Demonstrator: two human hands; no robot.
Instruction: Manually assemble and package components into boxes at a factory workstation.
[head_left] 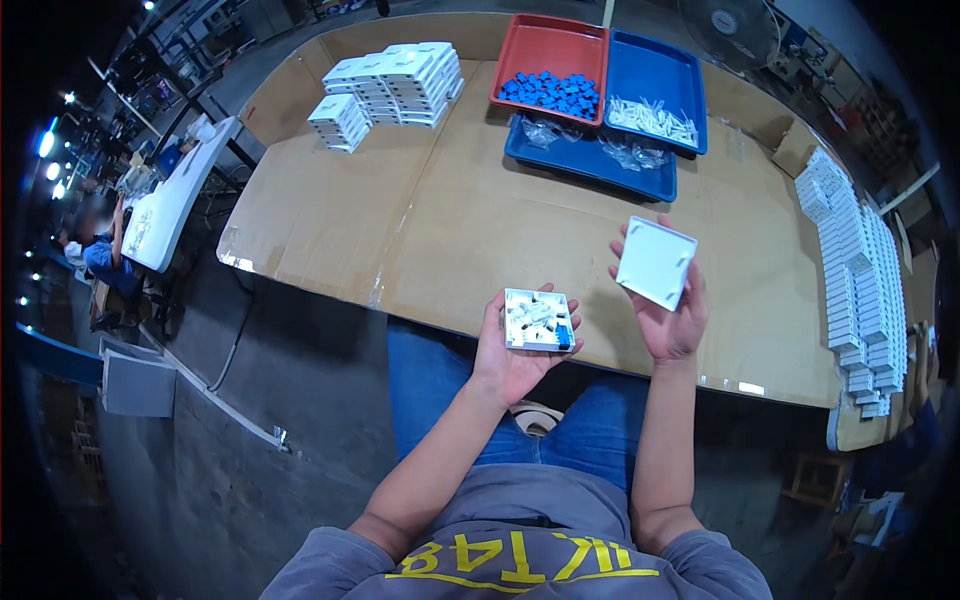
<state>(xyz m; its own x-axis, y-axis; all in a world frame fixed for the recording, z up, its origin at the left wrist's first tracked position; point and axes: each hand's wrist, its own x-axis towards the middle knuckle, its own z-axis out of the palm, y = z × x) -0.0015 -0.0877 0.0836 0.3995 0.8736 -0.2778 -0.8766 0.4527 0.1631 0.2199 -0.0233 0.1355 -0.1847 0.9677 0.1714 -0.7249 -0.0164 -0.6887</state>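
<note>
On the palm of my left hand (500,362) rests a shallow, square white plastic box (508,320), its inner side facing up and my fingers wrapped around its edges. Small white pieces lie inside it, and a blue connector (563,336) sits in its lower right corner. My right hand (672,330) grips a square white cover (656,262) by its sides, raised farther out and to the right. The cover is apart from the box, with small marks or notches at its corners. Both hands are above the table's near edge.
A cardboard-covered table (460,250) carries stacked white boxes (395,85) at far left and long rows of white parts (855,275) at right. Blue pieces fill a red tray (550,45); white pieces lie in a blue tray (655,75). Clear bags lie in another blue tray (590,178).
</note>
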